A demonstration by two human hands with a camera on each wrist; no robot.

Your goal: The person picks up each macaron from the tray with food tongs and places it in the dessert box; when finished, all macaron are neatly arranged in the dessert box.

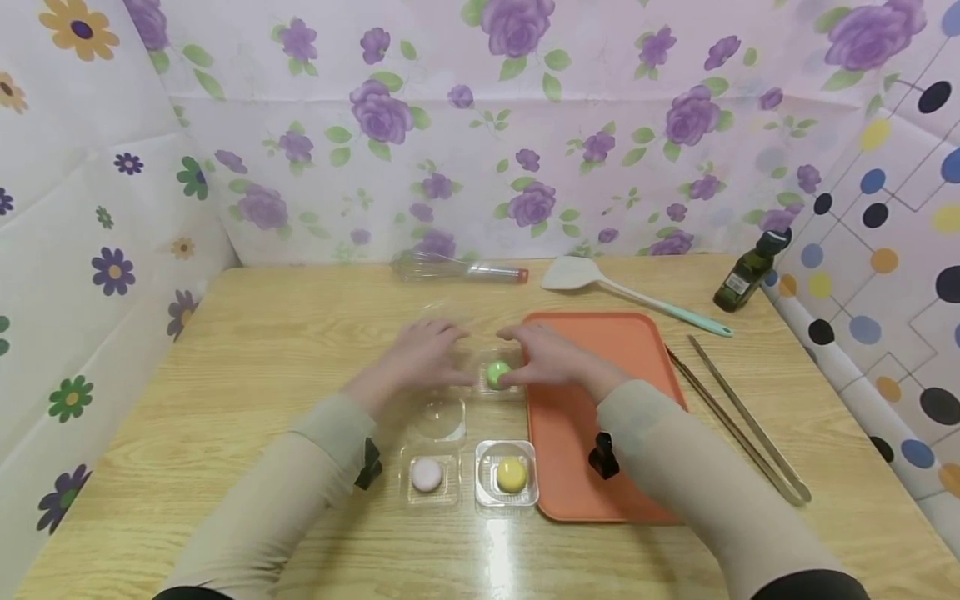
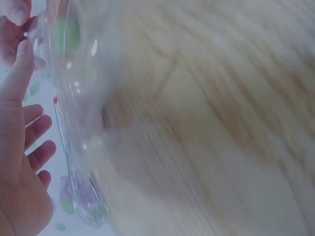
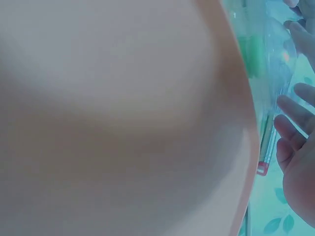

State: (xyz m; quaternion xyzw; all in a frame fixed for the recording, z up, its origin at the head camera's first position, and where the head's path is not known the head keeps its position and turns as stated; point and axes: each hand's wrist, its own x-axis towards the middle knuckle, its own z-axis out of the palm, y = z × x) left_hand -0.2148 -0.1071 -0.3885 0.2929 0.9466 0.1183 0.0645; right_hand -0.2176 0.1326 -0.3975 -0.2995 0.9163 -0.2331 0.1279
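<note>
A green macaron (image 1: 497,374) sits in a small clear plastic box (image 1: 486,354) at the tray's left edge. My left hand (image 1: 423,354) is on the box's left, its thumb and fingers spread and slightly bent. On the right, my right hand (image 1: 551,357) reaches over the tray, its thumb beside the green macaron. No object shows gripped in either hand; contact with the clear plastic is hard to make out. Nearer me are a pale pink macaron (image 1: 427,475) and a yellow macaron (image 1: 512,475), each in a clear box. The left wrist view also shows the green macaron (image 2: 67,35), blurred.
An orange tray (image 1: 570,492) lies under my right forearm. Behind the hands are a whisk (image 1: 495,272) and a spatula (image 1: 573,273). Metal tongs (image 1: 750,421) lie right of the tray, and a dark bottle (image 1: 750,271) stands at the back right.
</note>
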